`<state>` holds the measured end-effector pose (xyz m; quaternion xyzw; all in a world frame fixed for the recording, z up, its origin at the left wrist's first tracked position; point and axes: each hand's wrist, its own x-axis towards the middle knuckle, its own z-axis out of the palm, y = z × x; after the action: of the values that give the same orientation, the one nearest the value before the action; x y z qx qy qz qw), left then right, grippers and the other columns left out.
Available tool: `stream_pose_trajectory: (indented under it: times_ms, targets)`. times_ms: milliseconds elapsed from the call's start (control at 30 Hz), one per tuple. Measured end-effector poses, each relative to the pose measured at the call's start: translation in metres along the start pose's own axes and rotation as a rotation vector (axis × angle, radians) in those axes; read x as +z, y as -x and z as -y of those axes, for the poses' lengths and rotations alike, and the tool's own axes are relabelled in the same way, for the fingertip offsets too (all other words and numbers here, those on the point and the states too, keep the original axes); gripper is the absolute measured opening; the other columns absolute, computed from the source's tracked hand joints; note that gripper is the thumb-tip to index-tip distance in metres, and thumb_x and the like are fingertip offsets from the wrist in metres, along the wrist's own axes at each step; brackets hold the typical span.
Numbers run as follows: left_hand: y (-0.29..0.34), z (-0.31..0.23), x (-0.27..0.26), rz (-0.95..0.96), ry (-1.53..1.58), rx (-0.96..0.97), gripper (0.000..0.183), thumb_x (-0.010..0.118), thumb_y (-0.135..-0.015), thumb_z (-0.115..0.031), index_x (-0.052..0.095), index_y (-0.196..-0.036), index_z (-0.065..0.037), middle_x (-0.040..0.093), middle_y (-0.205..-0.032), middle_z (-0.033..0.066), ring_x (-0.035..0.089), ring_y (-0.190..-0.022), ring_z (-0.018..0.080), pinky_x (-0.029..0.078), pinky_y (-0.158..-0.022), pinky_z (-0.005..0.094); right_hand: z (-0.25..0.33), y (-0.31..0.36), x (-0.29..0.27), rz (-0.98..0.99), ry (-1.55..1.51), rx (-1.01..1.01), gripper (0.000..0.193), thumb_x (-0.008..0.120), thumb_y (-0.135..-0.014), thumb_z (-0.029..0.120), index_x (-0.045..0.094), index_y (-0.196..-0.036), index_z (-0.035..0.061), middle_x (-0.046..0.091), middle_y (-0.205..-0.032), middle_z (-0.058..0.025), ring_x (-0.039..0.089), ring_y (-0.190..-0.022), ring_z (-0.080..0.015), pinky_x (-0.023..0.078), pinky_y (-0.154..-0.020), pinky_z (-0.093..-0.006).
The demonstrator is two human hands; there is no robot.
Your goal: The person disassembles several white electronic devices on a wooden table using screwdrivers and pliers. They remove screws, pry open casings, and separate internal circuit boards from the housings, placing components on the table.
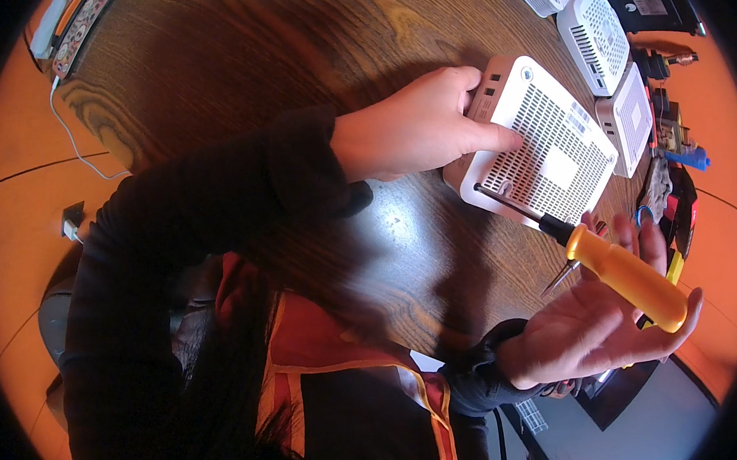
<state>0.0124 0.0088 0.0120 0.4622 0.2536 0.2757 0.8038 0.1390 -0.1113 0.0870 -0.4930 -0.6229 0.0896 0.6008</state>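
Observation:
A flat white router-like box with a perforated face and a label stands tilted above the wooden table. My left hand is closed on its left edge, thumb pressed on the grille. My right hand holds a screwdriver with a yellow handle and black collar; the handle lies across loosely spread fingers. The shaft points up and left, its tip at the box's lower left corner, close to a small hole; whether it touches cannot be told. A second pointed metal shaft shows beside my right hand, its other end hidden.
More white boxes stand along the table's right edge. Beyond them lie a black device, a blue tool part and a grey glove-like item. A white cable hangs off the left edge of the wooden table.

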Motion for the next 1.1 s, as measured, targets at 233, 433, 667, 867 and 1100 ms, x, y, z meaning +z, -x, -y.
stream_pose_trajectory:
  times_ms: [233,433,667,867,1100]
  targets:
    - [0.001,-0.001,0.0,0.01,0.053,0.007,0.04,0.062,-0.084,-0.01,0.047,-0.118,0.003,0.061,-0.108,0.0147,0.061,-0.096,0.0191,0.05,-0.083,0.0322,-0.001,0.001,-0.003,-0.387,0.217,0.175,0.057,0.047,-0.092,0.014,0.017,-0.14,0.0151,0.052,-0.109,-0.02,0.06,-0.094,-0.0266,0.052,-0.086,-0.0422]
    - [0.001,-0.005,-0.002,0.053,0.074,-0.021,0.042,0.062,-0.084,-0.009,0.045,-0.121,0.001,0.061,-0.11,0.0145,0.06,-0.099,0.0192,0.05,-0.084,0.0315,-0.004,0.002,-0.014,-0.503,0.117,0.196,0.05,0.046,-0.093,0.016,0.025,-0.138,0.0138,0.051,-0.116,-0.0207,0.059,-0.099,-0.0266,0.05,-0.09,-0.0452]
    - [-0.002,-0.021,-0.008,0.003,-0.052,-0.069,0.047,0.058,-0.085,-0.006,0.04,-0.128,0.0,0.059,-0.113,0.0147,0.058,-0.103,0.0207,0.05,-0.084,0.0331,-0.032,0.014,-0.061,-0.76,-0.348,0.431,0.038,0.056,-0.089,0.016,0.043,-0.124,0.0079,0.057,-0.106,-0.0169,0.059,-0.1,-0.0227,0.055,-0.08,-0.0324]
    - [-0.004,-0.027,-0.008,0.044,-0.05,-0.116,0.046,0.056,-0.086,-0.016,0.041,-0.125,0.004,0.058,-0.111,0.0144,0.06,-0.098,0.0199,0.051,-0.076,0.0296,-0.044,0.029,-0.094,-0.914,-0.613,0.439,0.031,0.052,-0.091,0.013,0.045,-0.122,0.0122,0.057,-0.108,-0.0127,0.059,-0.099,-0.0218,0.058,-0.076,-0.0327]
    - [-0.004,-0.028,-0.018,-0.124,-0.57,0.0,0.035,0.06,-0.086,-0.013,0.052,-0.115,0.005,0.063,-0.097,0.0092,0.059,-0.084,0.0122,0.047,-0.07,0.025,-0.066,0.031,-0.162,-1.216,-0.217,0.234,0.045,0.055,-0.09,0.014,0.033,-0.129,0.0157,0.057,-0.104,-0.0095,0.058,-0.089,-0.0183,0.053,-0.076,-0.0325]
